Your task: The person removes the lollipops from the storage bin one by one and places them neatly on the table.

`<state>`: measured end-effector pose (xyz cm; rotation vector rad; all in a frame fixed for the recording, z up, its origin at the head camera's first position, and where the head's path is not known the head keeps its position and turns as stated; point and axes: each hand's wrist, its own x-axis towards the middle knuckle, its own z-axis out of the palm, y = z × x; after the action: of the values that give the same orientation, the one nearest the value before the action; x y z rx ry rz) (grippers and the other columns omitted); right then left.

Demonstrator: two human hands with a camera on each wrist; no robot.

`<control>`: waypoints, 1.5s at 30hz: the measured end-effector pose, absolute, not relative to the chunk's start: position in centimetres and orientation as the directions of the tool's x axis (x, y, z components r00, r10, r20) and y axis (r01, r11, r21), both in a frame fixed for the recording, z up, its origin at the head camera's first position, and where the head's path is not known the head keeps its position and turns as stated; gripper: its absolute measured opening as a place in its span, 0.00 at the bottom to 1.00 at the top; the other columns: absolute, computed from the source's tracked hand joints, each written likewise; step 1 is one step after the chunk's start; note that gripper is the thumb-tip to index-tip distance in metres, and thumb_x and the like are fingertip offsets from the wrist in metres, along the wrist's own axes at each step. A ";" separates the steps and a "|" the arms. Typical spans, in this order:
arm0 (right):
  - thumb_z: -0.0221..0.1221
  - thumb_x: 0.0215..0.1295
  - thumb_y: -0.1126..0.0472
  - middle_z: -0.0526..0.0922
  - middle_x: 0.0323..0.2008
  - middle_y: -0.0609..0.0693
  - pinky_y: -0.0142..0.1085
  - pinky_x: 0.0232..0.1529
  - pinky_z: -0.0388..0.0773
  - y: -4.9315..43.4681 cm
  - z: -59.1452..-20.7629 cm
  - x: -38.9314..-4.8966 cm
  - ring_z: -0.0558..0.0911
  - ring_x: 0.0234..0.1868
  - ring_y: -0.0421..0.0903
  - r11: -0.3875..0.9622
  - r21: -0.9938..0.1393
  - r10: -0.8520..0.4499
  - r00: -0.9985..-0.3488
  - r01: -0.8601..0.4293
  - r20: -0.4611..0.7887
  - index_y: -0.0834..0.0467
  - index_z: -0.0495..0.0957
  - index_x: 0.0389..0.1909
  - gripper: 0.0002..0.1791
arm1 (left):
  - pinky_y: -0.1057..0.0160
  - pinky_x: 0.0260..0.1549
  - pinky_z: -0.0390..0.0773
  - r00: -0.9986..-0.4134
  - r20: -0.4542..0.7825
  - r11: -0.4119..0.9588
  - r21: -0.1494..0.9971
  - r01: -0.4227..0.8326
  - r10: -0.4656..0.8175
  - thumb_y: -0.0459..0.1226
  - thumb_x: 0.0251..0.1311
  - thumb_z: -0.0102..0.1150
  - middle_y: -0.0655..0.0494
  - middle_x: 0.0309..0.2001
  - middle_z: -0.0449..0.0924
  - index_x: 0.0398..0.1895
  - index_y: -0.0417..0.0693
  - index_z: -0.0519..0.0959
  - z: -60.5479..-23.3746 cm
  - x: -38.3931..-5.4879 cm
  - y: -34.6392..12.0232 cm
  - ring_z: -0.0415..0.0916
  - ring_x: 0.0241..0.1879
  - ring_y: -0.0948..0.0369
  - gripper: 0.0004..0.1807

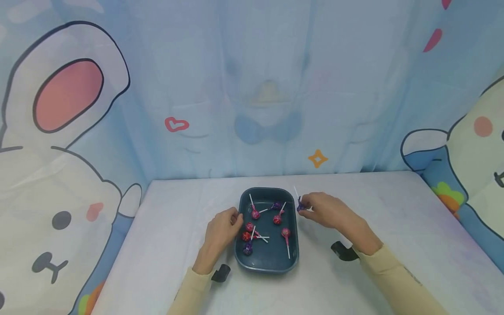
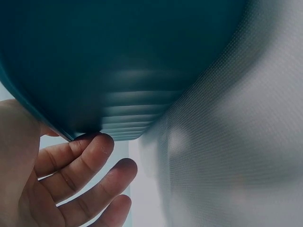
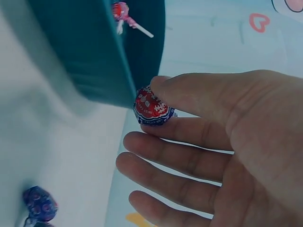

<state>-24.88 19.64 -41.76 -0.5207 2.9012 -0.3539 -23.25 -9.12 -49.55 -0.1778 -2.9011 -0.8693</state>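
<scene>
A dark teal tray (image 1: 267, 264) with rounded corners holds several wrapped lollipops (image 1: 277, 219), red, pink and purple, with white sticks. At its left side my left hand (image 1: 223, 229) grips the rim. In the left wrist view the fingertips (image 2: 102, 144) lie against the tray's outer wall, and the thumb is mostly hidden. Just beyond the right rim, my right hand (image 1: 324, 210) pinches a purple-wrapped lollipop (image 1: 300, 204) between thumb and index finger. Its stick points up in the head view; the red and blue printed head shows in the right wrist view, the other fingers spread.
Another purple-wrapped lollipop (image 3: 40, 203) lies on the white table (image 1: 185, 205) in the right wrist view. A light blue printed curtain (image 1: 267, 148) hangs behind the table. Black wrist cameras (image 1: 221, 273) sit by both sleeves.
</scene>
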 end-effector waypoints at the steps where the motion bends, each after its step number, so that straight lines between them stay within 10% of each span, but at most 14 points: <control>1: 0.62 0.55 0.51 0.82 0.36 0.49 0.44 0.41 0.76 19.7 -41.9 -24.9 0.80 0.37 0.44 0.912 -0.263 -0.358 -0.924 -0.315 -0.134 0.55 0.78 0.38 0.13 | 0.70 0.18 0.68 -0.987 0.136 0.830 0.539 0.142 0.081 0.49 0.61 0.47 0.64 0.21 0.73 0.27 0.55 0.75 -49.5 -23.2 -9.1 0.68 0.19 0.67 0.12; 45: 0.62 0.56 0.56 0.75 0.24 0.48 0.36 0.28 0.68 21.6 -47.2 -27.7 0.71 0.26 0.44 0.968 -0.202 -0.198 -0.944 -0.146 -0.264 0.58 0.77 0.32 0.10 | 0.69 0.18 0.67 -0.988 0.131 0.824 0.550 0.138 0.078 0.49 0.61 0.47 0.63 0.22 0.74 0.27 0.55 0.75 -49.5 -23.2 -9.2 0.68 0.18 0.67 0.12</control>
<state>-27.69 21.59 -47.16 -0.2529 2.8325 -0.2603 -23.24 -9.16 -49.52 -0.1719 -2.9018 -0.8860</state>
